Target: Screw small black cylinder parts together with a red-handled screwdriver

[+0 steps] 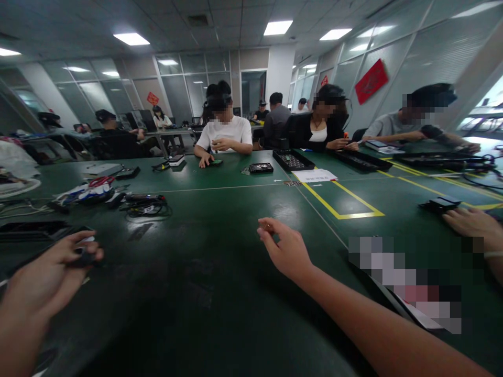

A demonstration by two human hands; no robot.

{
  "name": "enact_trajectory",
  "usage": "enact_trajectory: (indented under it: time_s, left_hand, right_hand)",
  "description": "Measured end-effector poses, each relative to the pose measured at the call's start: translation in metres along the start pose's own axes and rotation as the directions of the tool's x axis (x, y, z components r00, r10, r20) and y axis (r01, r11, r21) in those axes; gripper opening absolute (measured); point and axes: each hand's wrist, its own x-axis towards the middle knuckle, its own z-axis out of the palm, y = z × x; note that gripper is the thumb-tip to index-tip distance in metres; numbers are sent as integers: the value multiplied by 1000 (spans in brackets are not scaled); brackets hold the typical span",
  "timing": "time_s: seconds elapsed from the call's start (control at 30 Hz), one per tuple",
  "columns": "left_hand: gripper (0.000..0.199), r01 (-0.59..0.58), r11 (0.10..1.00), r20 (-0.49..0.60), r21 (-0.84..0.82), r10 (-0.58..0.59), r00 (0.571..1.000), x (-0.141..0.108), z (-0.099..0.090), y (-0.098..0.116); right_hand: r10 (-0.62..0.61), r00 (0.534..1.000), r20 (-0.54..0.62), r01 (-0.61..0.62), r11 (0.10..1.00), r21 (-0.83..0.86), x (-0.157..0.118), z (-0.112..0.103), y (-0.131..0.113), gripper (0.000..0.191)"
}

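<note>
My left hand is at the left, above the green table. Its fingers are curled round a small dark object whose kind I cannot make out. Something pale shows by the fingertips. Just behind that hand lies a black tray. My right hand hovers over the middle of the table, thumb and fingers brought together. A tiny brownish thing seems to sit in this pinch, too small to name.
Bundled cables and a heap of gloves and wires lie at left. Across the table are a hard drive, a black parts tray and a paper sheet. A co-worker's hand touches a dark device at right.
</note>
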Motion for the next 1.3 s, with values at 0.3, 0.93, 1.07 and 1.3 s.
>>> enact_trajectory:
  time_s: [0.3, 0.93, 1.07, 1.3]
  left_hand:
    - [32, -25, 994, 689, -102, 89, 719, -55, 166, -38]
    - [32, -712, 696, 749, -93, 520, 411, -63, 220, -97]
    - [40, -688, 723, 725, -62, 506, 467, -63, 221, -98]
    - [35, -711, 698, 715, -85, 540, 445, -56, 221, -101]
  right_hand:
    - [2, 994, -109, -6, 999, -34, 2, -14, -7, 24]
    - [-11, 979, -203, 49, 982, 183, -3, -10, -5, 11]
    - [-4, 984, -179, 29, 990, 136, 0, -10, -5, 9]
    - [5, 987, -162, 20, 988, 155, -1, -9, -2, 10]
